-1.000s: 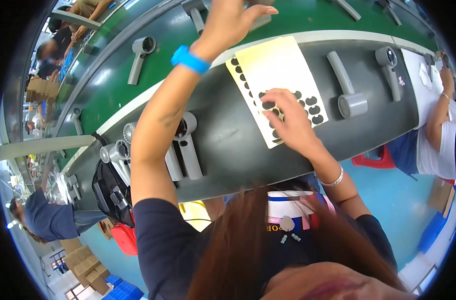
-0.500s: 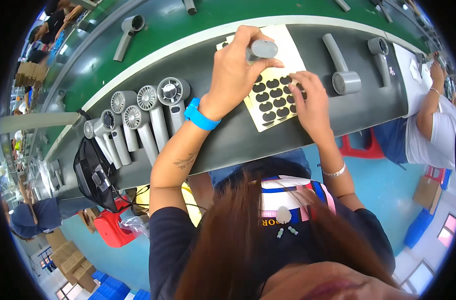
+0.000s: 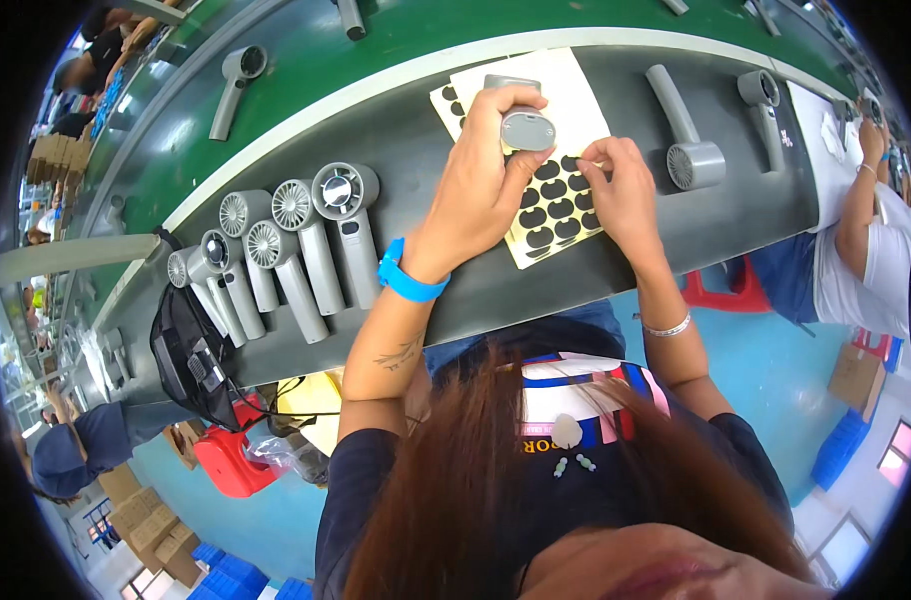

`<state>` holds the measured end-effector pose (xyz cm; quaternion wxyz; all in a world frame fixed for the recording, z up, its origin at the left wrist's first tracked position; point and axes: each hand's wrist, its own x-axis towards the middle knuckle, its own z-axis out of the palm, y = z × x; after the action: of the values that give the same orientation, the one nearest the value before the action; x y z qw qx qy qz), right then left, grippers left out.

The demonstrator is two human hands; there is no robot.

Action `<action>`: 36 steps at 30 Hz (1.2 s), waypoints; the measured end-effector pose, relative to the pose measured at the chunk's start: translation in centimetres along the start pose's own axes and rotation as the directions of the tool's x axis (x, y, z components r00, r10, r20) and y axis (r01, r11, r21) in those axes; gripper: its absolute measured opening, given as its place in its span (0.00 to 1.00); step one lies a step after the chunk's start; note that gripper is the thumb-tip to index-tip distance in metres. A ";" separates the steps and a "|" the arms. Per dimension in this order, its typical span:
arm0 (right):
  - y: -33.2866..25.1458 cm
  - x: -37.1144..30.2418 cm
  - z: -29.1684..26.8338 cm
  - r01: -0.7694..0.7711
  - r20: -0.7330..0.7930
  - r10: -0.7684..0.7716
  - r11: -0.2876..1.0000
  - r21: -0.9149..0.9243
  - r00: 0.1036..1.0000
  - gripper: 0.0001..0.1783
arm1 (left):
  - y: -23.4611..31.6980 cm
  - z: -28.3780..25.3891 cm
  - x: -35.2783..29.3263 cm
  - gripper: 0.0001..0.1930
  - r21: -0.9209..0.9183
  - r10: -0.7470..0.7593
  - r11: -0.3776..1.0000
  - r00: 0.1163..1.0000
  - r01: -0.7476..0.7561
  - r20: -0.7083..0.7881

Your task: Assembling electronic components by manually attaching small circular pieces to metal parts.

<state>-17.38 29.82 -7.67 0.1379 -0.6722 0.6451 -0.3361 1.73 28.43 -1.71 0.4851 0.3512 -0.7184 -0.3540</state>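
Note:
My left hand point(image 3: 486, 165) is wrapped around a grey handheld fan point(image 3: 529, 131), whose oval handle end points toward me. It hovers above a cream sheet of black stickers point(image 3: 554, 208) lying on the dark bench. At the upper right of the sticker rows, my right hand point(image 3: 621, 190) has its thumb and index finger pinched at the edge of a black sticker point(image 3: 571, 164). How far that sticker is lifted is hard to make out.
Several grey handheld fans point(image 3: 298, 262) lie grouped on the left beside a black bag point(image 3: 188, 345). Two more lie at the right, one being a fan point(image 3: 694, 165) near the sheet. Behind the bench runs a green conveyor point(image 3: 306, 75) carrying fans. A co-worker point(image 3: 856, 250) sits at the right.
My left hand has brought the fan slightly down toward me, tilting it so more of its body shows. The right fingers have closed together at the sticker. Fans on the conveyor have shifted left.

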 end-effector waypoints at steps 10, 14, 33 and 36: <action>-4.5 -0.4 -5.8 -0.078 0.014 0.110 0.601 0.795 0.994 0.11 | 0.2 -0.4 0.3 0.20 0.368 0.242 0.915 0.955 -0.165 -0.173; -8.5 -0.6 -6.7 0.045 -0.028 -0.037 0.582 0.812 0.999 0.23 | 0.6 0.1 -0.6 0.23 0.159 0.091 0.985 0.984 -0.067 -0.153; -8.7 0.1 -6.4 0.015 0.007 -0.037 0.559 0.829 0.999 0.24 | 0.6 0.3 -0.7 0.23 -0.301 0.007 0.954 1.000 -0.010 -0.011; -8.6 0.2 -6.3 0.035 -0.015 -0.042 0.556 0.831 0.999 0.23 | 0.5 0.4 -0.7 0.23 -0.319 0.008 0.948 1.000 -0.010 -0.007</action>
<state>-14.71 32.31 2.39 0.4330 -0.5431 0.3956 -0.6009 1.48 29.36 -1.68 0.5391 0.2659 -0.6519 -0.4623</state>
